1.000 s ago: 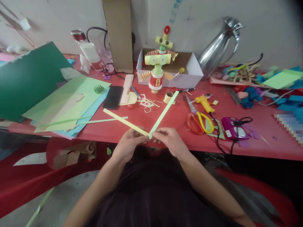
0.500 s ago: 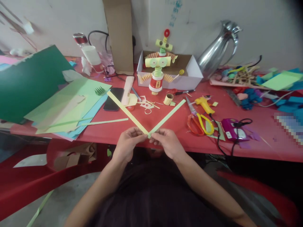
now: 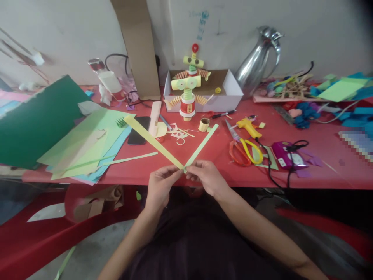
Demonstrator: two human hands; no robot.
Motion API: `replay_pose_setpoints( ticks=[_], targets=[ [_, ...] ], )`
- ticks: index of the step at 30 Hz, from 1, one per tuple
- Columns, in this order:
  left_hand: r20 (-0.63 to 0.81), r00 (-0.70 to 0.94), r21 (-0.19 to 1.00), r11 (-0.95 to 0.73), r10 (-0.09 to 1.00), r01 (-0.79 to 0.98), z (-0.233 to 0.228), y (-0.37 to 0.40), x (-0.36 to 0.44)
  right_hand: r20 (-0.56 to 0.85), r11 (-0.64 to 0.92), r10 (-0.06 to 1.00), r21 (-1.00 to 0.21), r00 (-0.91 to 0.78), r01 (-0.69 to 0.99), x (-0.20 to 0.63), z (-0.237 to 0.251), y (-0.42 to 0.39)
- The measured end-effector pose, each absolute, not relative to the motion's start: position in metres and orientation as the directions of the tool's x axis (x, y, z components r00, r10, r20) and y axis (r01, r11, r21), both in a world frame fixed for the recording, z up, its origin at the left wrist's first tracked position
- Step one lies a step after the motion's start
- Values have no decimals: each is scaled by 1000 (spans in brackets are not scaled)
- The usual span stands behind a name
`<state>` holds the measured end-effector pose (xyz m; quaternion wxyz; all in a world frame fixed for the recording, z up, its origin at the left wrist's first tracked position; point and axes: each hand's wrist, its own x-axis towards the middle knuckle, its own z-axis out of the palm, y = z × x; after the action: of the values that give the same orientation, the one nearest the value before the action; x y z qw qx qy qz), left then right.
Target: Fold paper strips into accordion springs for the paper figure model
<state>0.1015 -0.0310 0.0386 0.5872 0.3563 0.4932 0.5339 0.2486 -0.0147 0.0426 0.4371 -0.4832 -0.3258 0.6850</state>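
Note:
Two paper strips meet in a V at my fingertips, over the front edge of the red table. The yellow paper strip (image 3: 153, 141) slants up to the left, and the light green paper strip (image 3: 201, 145) slants up to the right. My left hand (image 3: 163, 185) is closed, pinching the joined end from the left with thumb and fingers. From the right, my right hand (image 3: 205, 175) pinches the same corner. How the strips are folded or joined there is hidden by my fingers. Beyond them stands a paper robot figure (image 3: 188, 102) with a red and white body.
Scissors (image 3: 246, 151), a yellow glue gun (image 3: 248, 127) and a purple box with a cable (image 3: 287, 154) lie at right. Paper sheets (image 3: 78, 147) and a phone (image 3: 139, 131) are at left. Behind stand a white box (image 3: 210, 104) and a metal jug (image 3: 258, 62).
The yellow strip's far end has swung slightly left and shows wider. The green strip's tip has shifted left. Both hands keep their pinch; the whole view has tilted a little.

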Motion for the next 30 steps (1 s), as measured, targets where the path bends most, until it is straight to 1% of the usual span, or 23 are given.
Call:
replay_pose_setpoints(
  ticks=[2, 5, 10, 14, 23, 28, 30],
  targets=[
    [-190, -51, 948, 170, 980, -270, 36, -32, 101, -380, -411, 911, -866, -159, -284, 251, 42, -14],
    [-190, -3, 934, 180, 982, -307, 35, -32, 99, -368, -404, 914, -870, -173, -284, 254, 42, -15],
    [-305, 160, 862, 344, 939, -373, 38, -25, 91, -329, -378, 920, -887, -211, -265, 258, 46, -16],
    [-362, 256, 817, 438, 896, -375, 41, -18, 87, -296, -350, 925, -907, -237, -235, 261, 52, -14],
    [-381, 292, 823, 465, 877, -325, 45, -13, 87, -268, -299, 915, -952, -303, -60, 267, 58, -11],
    [-354, 235, 863, 413, 905, -292, 47, -20, 93, -317, -332, 907, -943, -276, -9, 270, 65, -15],
    [-331, 208, 877, 382, 920, -292, 48, -22, 96, -321, -336, 898, -942, -301, 2, 273, 64, -14]
  ],
)
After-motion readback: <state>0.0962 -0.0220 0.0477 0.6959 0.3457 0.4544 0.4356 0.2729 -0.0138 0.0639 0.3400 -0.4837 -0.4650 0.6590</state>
